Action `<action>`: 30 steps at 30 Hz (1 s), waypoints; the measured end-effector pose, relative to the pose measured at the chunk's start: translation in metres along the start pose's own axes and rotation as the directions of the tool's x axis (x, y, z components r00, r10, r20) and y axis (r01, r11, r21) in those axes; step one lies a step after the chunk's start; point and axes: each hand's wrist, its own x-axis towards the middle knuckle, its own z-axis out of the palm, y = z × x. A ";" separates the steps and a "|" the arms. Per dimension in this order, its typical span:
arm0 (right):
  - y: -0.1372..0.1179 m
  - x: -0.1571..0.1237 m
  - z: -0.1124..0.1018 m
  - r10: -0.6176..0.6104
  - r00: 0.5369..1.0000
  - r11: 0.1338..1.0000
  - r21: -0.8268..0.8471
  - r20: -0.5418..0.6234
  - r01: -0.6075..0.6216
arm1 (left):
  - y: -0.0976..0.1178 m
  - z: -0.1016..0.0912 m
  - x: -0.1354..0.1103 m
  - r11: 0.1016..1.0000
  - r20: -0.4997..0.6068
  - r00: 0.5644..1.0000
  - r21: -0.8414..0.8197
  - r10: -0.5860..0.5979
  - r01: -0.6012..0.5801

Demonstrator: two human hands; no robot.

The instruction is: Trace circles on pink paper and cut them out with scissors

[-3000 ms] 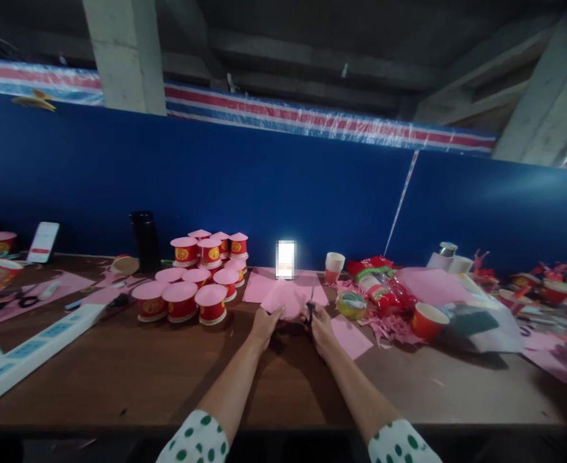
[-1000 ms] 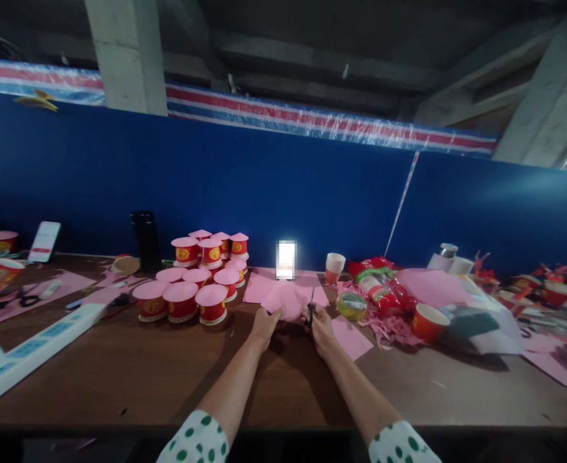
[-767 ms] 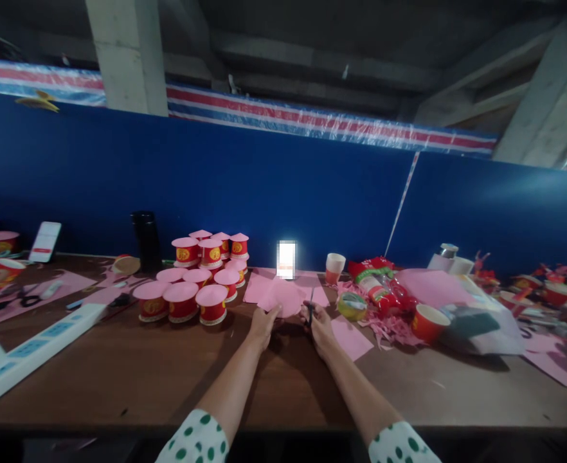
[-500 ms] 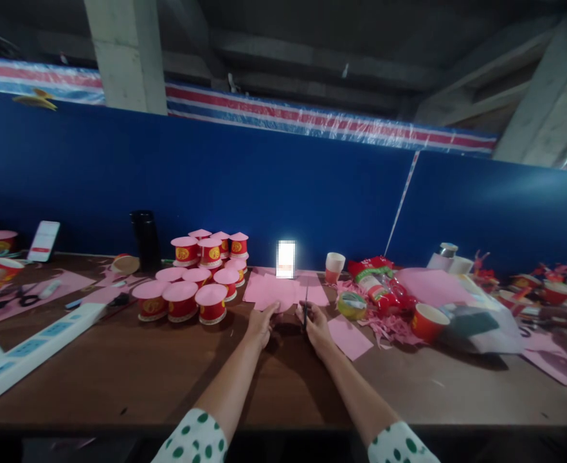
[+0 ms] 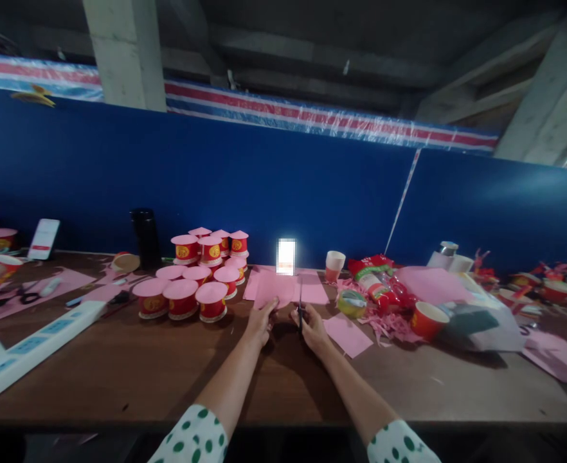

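Blue partition (image 5: pixel 216 180): backs the full width of the scene. Brown counter (image 5: pixel 143 370): runs along its foot and carries everything below. White power strip (image 5: pixel 27 337): lies at an angle at far left. Red cups with pink lids (image 5: pixel 197 299): a cluster left of centre. Pink sheet (image 5: pixel 274 290): centre, far side, raised off the counter at its near edge, in front of a lit phone (image 5: pixel 286 256). Left hand (image 5: pixel 259 321): fingers pinch the sheet's near edge. Right hand (image 5: pixel 312 325): fingers are closed through the handles of the scissors (image 5: pixel 301 302), blades pointing away along the sheet's right side; blade gap too small to tell. Loose pink slip (image 5: pixel 347 334): lies flat just right of the right hand.
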 end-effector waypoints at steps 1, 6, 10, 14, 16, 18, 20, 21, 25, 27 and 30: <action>0.000 0.000 0.000 0.004 1.000 1.000 -0.003 -0.002 -0.004 | 0.000 0.000 0.000 1.000 0.001 1.000 -0.004 0.011 -0.011; -0.004 -0.001 0.002 0.023 1.000 1.000 -0.002 0.006 -0.023 | -0.001 0.001 0.000 0.999 0.004 0.999 -0.020 0.036 -0.036; -0.004 -0.002 0.002 0.021 0.999 1.000 0.010 0.028 -0.021 | -0.002 0.001 0.000 0.999 0.005 0.999 -0.014 0.048 -0.048; -0.005 -0.003 0.001 0.040 0.999 0.999 0.008 0.025 -0.040 | -0.004 0.001 0.001 0.999 -0.006 0.999 0.026 0.035 -0.034; -0.005 -0.003 0.001 0.059 0.998 0.998 0.001 0.024 -0.060 | -0.005 0.001 0.001 0.999 0.002 0.999 0.021 0.048 -0.048; -0.006 -0.002 0.002 0.079 0.997 0.997 -0.001 0.024 -0.079 | -0.005 0.001 0.001 0.998 0.014 0.998 0.016 0.063 -0.063; -0.007 -0.002 0.002 0.091 0.995 0.996 0.007 0.027 -0.091 | -0.006 0.001 0.001 0.997 0.019 0.998 0.029 0.065 -0.066; -0.007 -0.002 0.002 0.097 0.995 0.995 0.009 0.030 -0.098 | -0.006 0.001 0.002 0.997 0.021 0.998 0.035 0.066 -0.067; -0.009 -0.003 0.002 0.105 0.994 0.994 0.005 0.039 -0.106 | -0.007 0.002 0.001 0.996 0.025 0.998 0.062 0.061 -0.063; -0.010 -0.004 0.002 0.101 0.994 0.995 0.007 0.044 -0.102 | -0.007 0.002 0.000 0.995 0.028 0.998 0.071 0.062 -0.064; -0.011 -0.004 0.002 0.107 0.993 0.994 0.016 0.046 -0.108 | -0.006 0.002 -0.001 0.995 0.028 0.997 0.075 0.065 -0.067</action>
